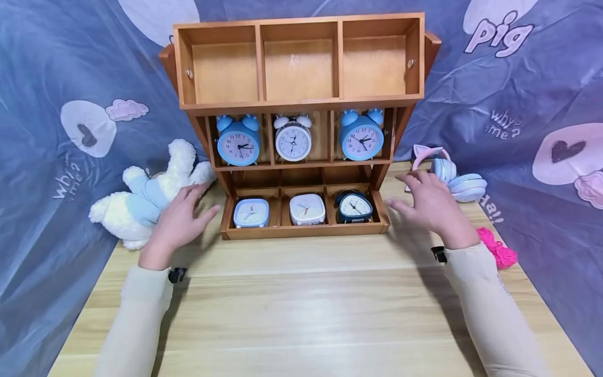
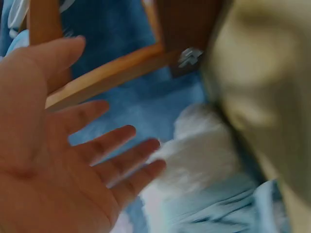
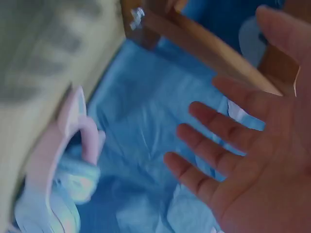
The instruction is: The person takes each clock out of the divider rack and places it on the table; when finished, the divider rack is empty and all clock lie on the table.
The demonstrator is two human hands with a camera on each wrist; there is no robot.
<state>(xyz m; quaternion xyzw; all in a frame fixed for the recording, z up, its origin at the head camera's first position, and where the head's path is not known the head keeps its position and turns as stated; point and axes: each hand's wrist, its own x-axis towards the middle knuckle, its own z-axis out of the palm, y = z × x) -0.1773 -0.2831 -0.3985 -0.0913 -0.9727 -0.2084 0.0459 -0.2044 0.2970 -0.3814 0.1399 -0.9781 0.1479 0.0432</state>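
A brown wooden three-tier shelf [image 1: 301,103] stands at the back of the table, each tier split into three compartments. Its middle tier holds a blue twin-bell alarm clock [image 1: 238,147], a white twin-bell clock [image 1: 293,142] and another blue one [image 1: 361,141]. On the bottom tier sit a light blue square clock [image 1: 252,213], a white square clock [image 1: 307,209] and a dark green rounded-triangle clock [image 1: 354,206]. My left hand [image 1: 181,222] is spread left of the shelf's base, holding nothing. To the right of it, my right hand [image 1: 433,204] is spread and empty too.
A white plush toy [image 1: 141,201] in light blue lies beside my left hand. Pink and blue cat-ear headphones [image 1: 445,173] rest behind my right hand, and a bright pink bundle [image 1: 498,248] lies near the right edge. Blue printed cloth [image 1: 42,209] hangs around the table.
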